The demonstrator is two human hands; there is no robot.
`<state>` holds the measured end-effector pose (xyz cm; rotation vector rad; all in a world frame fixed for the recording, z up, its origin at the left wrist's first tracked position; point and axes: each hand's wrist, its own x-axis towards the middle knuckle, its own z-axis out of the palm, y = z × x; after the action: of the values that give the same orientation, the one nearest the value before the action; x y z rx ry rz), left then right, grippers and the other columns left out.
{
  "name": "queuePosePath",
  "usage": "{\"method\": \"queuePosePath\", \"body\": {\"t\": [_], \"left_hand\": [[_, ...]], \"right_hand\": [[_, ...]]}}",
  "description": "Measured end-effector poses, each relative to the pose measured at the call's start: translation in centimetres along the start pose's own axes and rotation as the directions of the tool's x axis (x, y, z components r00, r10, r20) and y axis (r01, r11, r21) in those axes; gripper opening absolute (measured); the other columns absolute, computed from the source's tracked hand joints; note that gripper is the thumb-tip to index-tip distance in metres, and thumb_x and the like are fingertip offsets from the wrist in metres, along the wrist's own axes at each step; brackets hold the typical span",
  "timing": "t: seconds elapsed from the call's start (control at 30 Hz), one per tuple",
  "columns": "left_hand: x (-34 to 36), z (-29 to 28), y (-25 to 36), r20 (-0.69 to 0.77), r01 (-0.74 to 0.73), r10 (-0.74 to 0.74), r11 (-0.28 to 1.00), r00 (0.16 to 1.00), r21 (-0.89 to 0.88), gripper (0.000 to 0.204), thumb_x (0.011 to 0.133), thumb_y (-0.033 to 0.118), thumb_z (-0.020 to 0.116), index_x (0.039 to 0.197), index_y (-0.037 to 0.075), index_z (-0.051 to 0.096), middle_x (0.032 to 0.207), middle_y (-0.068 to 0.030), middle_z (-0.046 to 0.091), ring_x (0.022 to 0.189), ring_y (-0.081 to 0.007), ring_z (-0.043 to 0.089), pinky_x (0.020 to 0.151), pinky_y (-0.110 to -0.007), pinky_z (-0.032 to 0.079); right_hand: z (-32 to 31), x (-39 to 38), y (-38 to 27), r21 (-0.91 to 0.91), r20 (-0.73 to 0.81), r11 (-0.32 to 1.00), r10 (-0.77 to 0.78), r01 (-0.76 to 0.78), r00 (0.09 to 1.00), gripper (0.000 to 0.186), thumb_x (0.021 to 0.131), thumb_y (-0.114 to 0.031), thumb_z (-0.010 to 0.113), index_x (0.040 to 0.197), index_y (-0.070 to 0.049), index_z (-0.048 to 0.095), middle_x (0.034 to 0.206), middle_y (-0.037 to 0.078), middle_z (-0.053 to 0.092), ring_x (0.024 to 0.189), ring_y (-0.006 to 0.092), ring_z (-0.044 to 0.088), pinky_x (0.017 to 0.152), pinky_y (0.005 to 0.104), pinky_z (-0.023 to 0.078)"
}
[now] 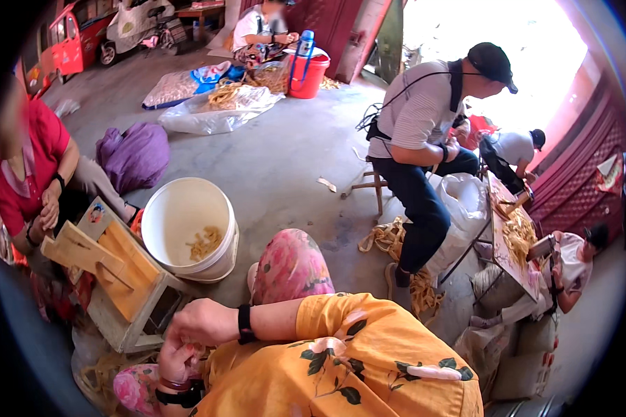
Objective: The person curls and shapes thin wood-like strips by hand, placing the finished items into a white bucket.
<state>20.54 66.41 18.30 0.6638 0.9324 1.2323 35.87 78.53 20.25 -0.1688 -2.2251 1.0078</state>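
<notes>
My right hand (203, 321), with a black band at its wrist, is held over my lap with its fingers curled inward. Just below it is my left hand (176, 363), wearing a reddish bracelet and a dark band, its fingers bent toward the right hand's. The fingertips come together; whatever is between them is too small or hidden to name. Close to both hands stands a wooden box-like bench (142, 316) with a slanted board (122, 267) on it. Beyond the bench is a white bucket (228, 208) holding a small heap of yellowish strips (205, 243).
At left, a person in red (42, 153) sits against the bench. A purple bag (133, 156) lies behind the bucket. On the right, a person in a striped shirt (424, 111) sits near loose strips (424, 292) and a work table (497, 201). Farther back stands a red bucket (309, 78).
</notes>
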Motion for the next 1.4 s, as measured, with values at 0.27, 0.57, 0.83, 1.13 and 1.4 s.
{"method": "queuePosePath", "body": {"t": [0.27, 0.57, 0.83, 1.13, 1.4], "left_hand": [[0.9, 2.4, 0.9, 0.29, -0.376, 0.549, 0.047, 0.784, 0.926, 0.033, 0.078, -0.004, 0.058, 0.11, 0.002, 0.053, 0.099, -0.0164, 0.059, 0.092, -0.0359, 0.058, 0.084, -0.042, 0.045], [2.1, 0.7, -1.4, -0.279, -0.127, 0.355, 0.79, 0.892, 0.6, 0.016, 0.089, 0.009, 0.063, 0.101, 0.001, 0.057, 0.096, -0.0037, 0.062, 0.091, -0.0105, 0.056, 0.08, -0.028, 0.047], [2.3, -0.4, 0.1, -0.152, -0.02, -0.019, 0.968, 0.988, -0.248, 0.018, 0.086, 0.007, 0.063, 0.104, 0.003, 0.059, 0.102, -0.0044, 0.063, 0.093, -0.0184, 0.061, 0.084, -0.03, 0.048], [0.8, -2.0, -0.5, -0.334, -0.169, 0.167, 0.985, 0.928, 0.023, 0.027, 0.092, 0.005, 0.056, 0.119, 0.0, 0.056, 0.101, -0.0015, 0.061, 0.087, -0.0092, 0.056, 0.075, -0.022, 0.046], [-0.7, -1.2, 1.0, -0.343, -0.194, 0.453, 0.792, 0.823, 0.579, 0.016, 0.097, 0.014, 0.051, 0.101, 0.002, 0.06, 0.077, 0.0002, 0.058, 0.067, -0.0074, 0.051, 0.062, -0.023, 0.044]], "right_hand": [[-0.8, -1.5, 2.7, 0.741, 0.455, 0.164, 0.591, -0.652, 0.666, 0.009, 0.087, -0.005, 0.056, 0.094, -0.007, 0.061, 0.079, 0.001, 0.061, 0.068, 0.0081, 0.055, 0.06, 0.0225, 0.044], [0.2, -0.5, -0.3, -0.085, 0.062, 0.932, 0.359, -0.353, 0.931, 0.027, 0.073, -0.006, 0.066, 0.096, -0.002, 0.053, 0.095, 0.017, 0.055, 0.09, 0.0348, 0.056, 0.076, 0.0412, 0.046], [-0.6, 1.5, 1.3, -0.165, -0.016, 0.985, 0.041, -0.043, 0.999, 0.02, 0.066, -0.01, 0.066, 0.078, -0.003, 0.052, 0.083, 0.014, 0.052, 0.083, 0.0338, 0.053, 0.071, 0.0411, 0.046], [0.0, 2.6, 1.1, 0.24, 0.414, 0.718, 0.533, -0.653, 0.738, 0.012, 0.089, -0.008, 0.054, 0.093, -0.001, 0.063, 0.085, 0.011, 0.067, 0.075, 0.0209, 0.065, 0.067, 0.0329, 0.053], [0.4, 3.5, -0.3, -0.083, 0.435, 0.994, 0.099, -0.069, 0.895, 0.014, 0.091, -0.011, 0.055, 0.084, 0.001, 0.058, 0.075, 0.015, 0.059, 0.07, 0.0339, 0.059, 0.063, 0.039, 0.047]]}}
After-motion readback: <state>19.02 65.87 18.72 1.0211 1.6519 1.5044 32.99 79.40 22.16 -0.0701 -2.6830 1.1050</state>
